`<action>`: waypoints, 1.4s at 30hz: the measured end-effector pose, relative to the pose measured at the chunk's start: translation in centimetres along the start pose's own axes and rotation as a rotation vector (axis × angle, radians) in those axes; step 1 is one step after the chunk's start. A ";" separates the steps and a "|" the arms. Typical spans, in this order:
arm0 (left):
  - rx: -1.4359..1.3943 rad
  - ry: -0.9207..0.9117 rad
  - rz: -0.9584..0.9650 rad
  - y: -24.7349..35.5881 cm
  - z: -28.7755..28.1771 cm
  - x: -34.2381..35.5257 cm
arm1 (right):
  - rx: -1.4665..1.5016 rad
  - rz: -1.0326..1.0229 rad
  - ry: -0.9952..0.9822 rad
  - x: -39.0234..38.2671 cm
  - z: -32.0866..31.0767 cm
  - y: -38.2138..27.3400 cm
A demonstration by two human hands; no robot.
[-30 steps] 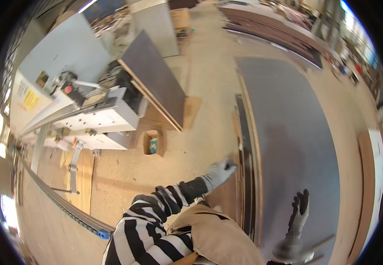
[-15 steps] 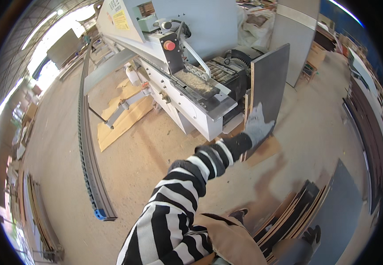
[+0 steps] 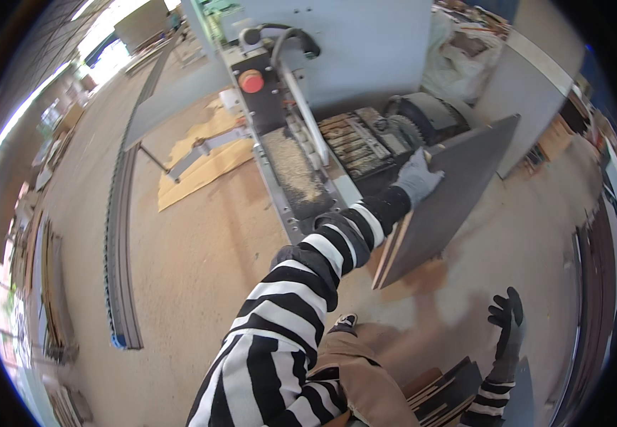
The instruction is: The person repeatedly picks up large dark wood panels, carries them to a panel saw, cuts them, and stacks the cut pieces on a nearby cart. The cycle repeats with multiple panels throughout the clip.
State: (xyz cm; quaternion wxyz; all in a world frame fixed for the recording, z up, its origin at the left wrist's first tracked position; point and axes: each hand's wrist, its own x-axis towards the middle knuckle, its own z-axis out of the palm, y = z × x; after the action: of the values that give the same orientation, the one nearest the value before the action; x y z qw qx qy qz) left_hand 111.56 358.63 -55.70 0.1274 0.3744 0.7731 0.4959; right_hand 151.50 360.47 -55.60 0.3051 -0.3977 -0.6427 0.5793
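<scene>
My left hand (image 3: pixel 420 178), in a light grey work glove, is closed over the upper left edge of a dark grey board (image 3: pixel 465 192). The board stands on edge, leaning, right beside the machine; pale layered edges along its near side suggest more than one panel. My right hand (image 3: pixel 509 317), gloved in dark grey and black, is held out at the lower right with its fingers spread and nothing in it. Close to my left forearm is the machine's metal end (image 3: pixel 298 171), covered in sawdust.
The machine carries a red push button (image 3: pixel 251 81) and a motor (image 3: pixel 426 117). A long rail (image 3: pixel 120 270) runs along the floor at left. Cut panels (image 3: pixel 443 395) lie by my legs. Dark boards (image 3: pixel 596 285) are stacked at right, with a grey cabinet panel (image 3: pixel 536 78) behind.
My left hand has moved from low on the board to its upper edge, and the board leans more. My right hand has come forward, away from the stacked panels. The view has moved closer to the machine.
</scene>
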 end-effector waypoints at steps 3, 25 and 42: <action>0.002 0.064 0.066 0.4 -2.0 -1.8 | 0.076 0.096 -0.128 1.7 2.0 0.1; -0.146 0.676 -0.318 -18.4 -48.7 -40.6 | 0.258 0.450 -0.889 -12.9 44.2 3.2; 0.346 0.353 -0.255 -26.7 -61.7 -58.4 | 1.237 0.333 -0.635 -17.8 80.2 -5.9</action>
State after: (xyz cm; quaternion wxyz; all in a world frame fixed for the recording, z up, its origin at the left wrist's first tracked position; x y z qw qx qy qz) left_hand 104.55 269.97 -59.52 -0.0136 0.1983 0.8973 0.3941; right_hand 90.99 304.73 -59.97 0.1804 -0.0567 -0.1852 0.9643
